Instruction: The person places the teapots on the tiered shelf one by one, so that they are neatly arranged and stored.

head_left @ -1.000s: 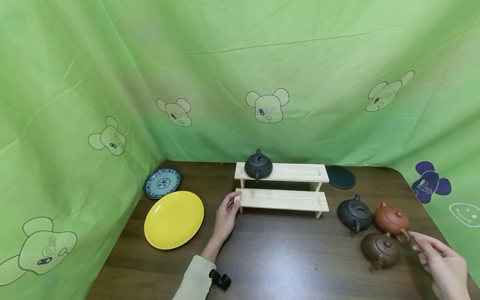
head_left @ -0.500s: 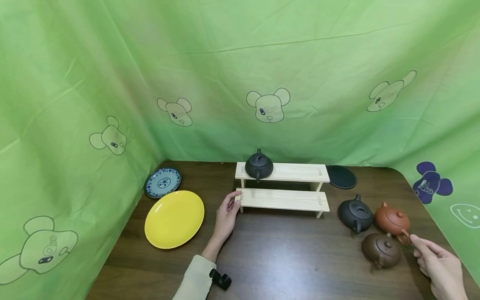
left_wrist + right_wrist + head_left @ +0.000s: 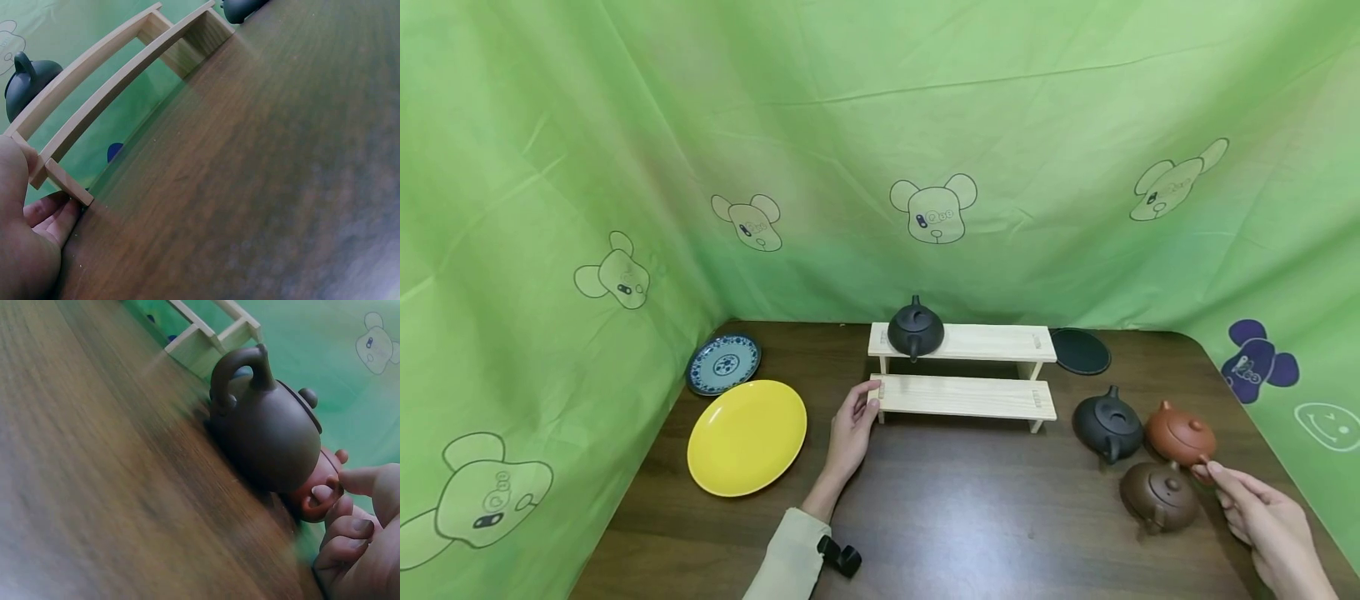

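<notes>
My left hand [image 3: 850, 429] grips the left end of the pale wooden two-tier stand [image 3: 962, 396], its fingers around the lower tier's end in the left wrist view. On the upper tier's left end sits a black teapot [image 3: 916, 328]. At the right, my right hand [image 3: 1262, 517] pinches the handle [image 3: 323, 501] of a reddish-orange teapot [image 3: 1182, 434]; in the right wrist view a fingertip shows through the handle's loop. A dark brown teapot [image 3: 1159, 497] stands just in front of it, partly hiding it in the right wrist view. Beside them is another black teapot [image 3: 1107, 425].
A yellow plate [image 3: 747, 438] lies on the left of the brown table [image 3: 955, 517], with a blue patterned plate [image 3: 725, 365] behind it. A dark round plate [image 3: 1080, 352] lies right of the stand. Green curtains [image 3: 820, 108] enclose the back and sides.
My right hand has moved slightly left and closed its thumb and fingers on the reddish-orange teapot's handle. My left hand stays at the stand's left end; the teapots stay in place.
</notes>
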Tool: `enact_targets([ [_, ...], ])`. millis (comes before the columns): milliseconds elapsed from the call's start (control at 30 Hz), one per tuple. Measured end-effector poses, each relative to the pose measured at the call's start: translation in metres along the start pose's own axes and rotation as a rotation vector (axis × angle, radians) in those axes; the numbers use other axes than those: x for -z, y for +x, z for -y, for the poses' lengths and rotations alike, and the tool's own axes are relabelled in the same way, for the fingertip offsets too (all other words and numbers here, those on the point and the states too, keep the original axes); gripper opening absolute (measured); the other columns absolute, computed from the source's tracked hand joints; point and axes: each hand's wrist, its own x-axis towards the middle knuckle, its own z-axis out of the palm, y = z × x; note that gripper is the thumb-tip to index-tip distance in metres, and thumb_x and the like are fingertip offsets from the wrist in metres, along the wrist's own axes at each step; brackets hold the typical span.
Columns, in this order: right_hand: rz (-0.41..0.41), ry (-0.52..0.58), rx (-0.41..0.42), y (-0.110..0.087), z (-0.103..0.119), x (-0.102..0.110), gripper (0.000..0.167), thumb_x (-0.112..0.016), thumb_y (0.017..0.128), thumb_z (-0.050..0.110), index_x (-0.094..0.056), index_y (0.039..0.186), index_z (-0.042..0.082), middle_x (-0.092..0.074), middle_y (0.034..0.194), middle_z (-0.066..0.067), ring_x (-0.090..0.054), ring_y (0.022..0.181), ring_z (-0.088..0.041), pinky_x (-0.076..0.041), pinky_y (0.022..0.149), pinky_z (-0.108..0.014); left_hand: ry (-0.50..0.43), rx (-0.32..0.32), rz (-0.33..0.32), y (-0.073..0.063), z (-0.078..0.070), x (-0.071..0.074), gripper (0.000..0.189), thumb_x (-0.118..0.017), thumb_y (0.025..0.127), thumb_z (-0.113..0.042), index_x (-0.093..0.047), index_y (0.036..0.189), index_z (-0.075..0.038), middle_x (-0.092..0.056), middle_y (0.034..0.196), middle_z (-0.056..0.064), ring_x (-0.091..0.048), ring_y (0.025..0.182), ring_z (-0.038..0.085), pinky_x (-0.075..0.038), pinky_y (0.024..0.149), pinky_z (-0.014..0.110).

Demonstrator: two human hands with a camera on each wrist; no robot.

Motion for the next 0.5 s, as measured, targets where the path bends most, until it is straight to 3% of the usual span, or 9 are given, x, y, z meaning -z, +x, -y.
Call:
enact_targets([
  [100,0.040,-0.011,0.017,0.002,-0.001,0.002,0.035,-0.064,0.114,0.019,-0.090,0.096,0.036,-0.072,0.079,0.018,-0.049,0.058,0.003,-0.026,0.046,-0.029,0.001,0.000,-0.001,0.000,-0.001,0.000,0.031,-0.069,0.111,-0.020,-0.073,0.140,-0.029,-0.071,0.145,-0.006,-0.070,0.130,0.022,-0.055,0.106,0.027],
  [167,0.087,-0.013,0.031,0.003,-0.002,0.003,0.036,-0.061,0.116,0.019,-0.090,0.100,0.034,-0.078,0.086,0.020,-0.057,0.066,0.010,-0.030,0.047,-0.024,0.000,0.008,-0.002,0.000,-0.001,0.000,0.031,-0.070,0.111,-0.020,-0.073,0.140,-0.030,-0.071,0.145,-0.006,-0.070,0.129,0.022,-0.055,0.106,0.027],
  [200,0.103,-0.019,0.035,0.003,-0.003,0.003,0.037,-0.060,0.116,0.019,-0.090,0.102,0.034,-0.080,0.089,0.022,-0.061,0.073,0.013,-0.038,0.049,-0.018,0.000,0.013,-0.002,0.000,-0.002,0.000,0.031,-0.069,0.111,-0.020,-0.074,0.140,-0.030,-0.071,0.144,-0.006,-0.070,0.129,0.021,-0.055,0.106,0.027],
  [300,0.141,-0.042,0.039,0.006,-0.003,0.005,0.037,-0.057,0.118,0.019,-0.090,0.106,0.032,-0.082,0.099,0.024,-0.069,0.092,0.015,-0.056,0.069,-0.012,-0.002,0.037,-0.001,0.000,-0.004,-0.001,0.032,-0.069,0.111,-0.017,-0.074,0.139,-0.033,-0.072,0.143,-0.008,-0.071,0.126,0.019,-0.055,0.105,0.027],
  [500,0.170,-0.095,0.036,0.012,-0.005,0.009,0.036,-0.055,0.118,0.023,-0.090,0.110,0.028,-0.081,0.101,0.027,-0.068,0.098,0.016,-0.054,0.073,-0.009,-0.002,0.028,0.005,0.000,-0.002,0.000,0.031,-0.069,0.112,-0.018,-0.073,0.140,-0.031,-0.072,0.143,-0.007,-0.071,0.128,0.019,-0.055,0.106,0.027],
])
